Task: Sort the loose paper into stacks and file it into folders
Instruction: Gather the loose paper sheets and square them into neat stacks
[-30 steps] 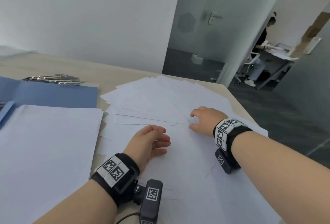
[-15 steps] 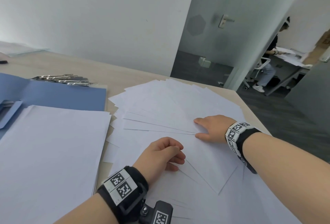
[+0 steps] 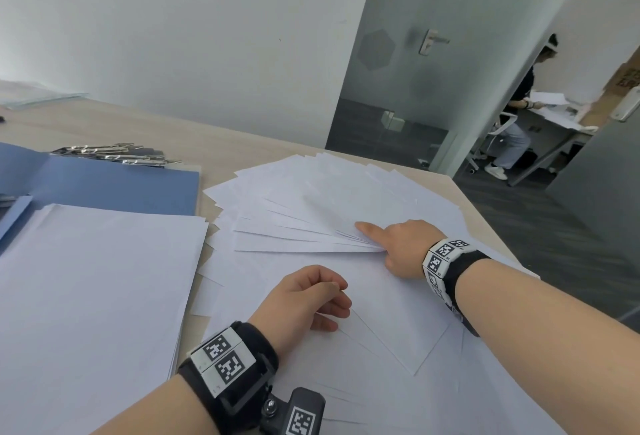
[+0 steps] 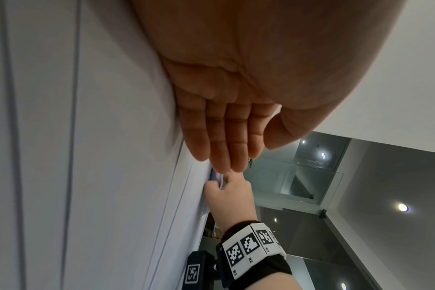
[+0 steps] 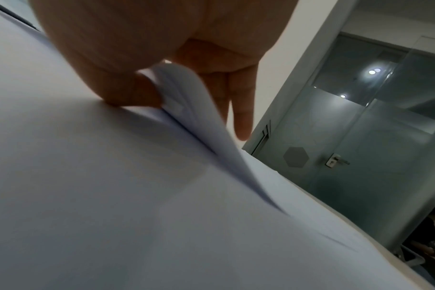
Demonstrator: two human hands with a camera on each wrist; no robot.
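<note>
Loose white paper (image 3: 346, 199) lies fanned over the right half of the table. My right hand (image 3: 375, 244) pinches the near corners of several fanned sheets (image 5: 199, 109). In the right wrist view the right hand (image 5: 162, 92) has its thumb under them and its index finger stretched out on top. My left hand (image 3: 332, 299) rests on the paper just in front, fingers loosely bent and holding nothing; the left wrist view shows the left hand (image 4: 236, 157) lying along the sheets. A squared stack (image 3: 97, 278) lies on an open blue folder (image 3: 114, 188) at the left.
Metal clips (image 3: 114, 155) lie behind the folder. The table's right edge (image 3: 491, 226) runs close beside the fanned paper, with dark floor beyond. Past a glass door (image 3: 415, 70), a person (image 3: 519, 115) sits at another desk.
My right thumb has slid under the fanned corners and raised them, and the index finger has stretched out. My left hand's fingers have bent from flat. The head view has tilted slightly.
</note>
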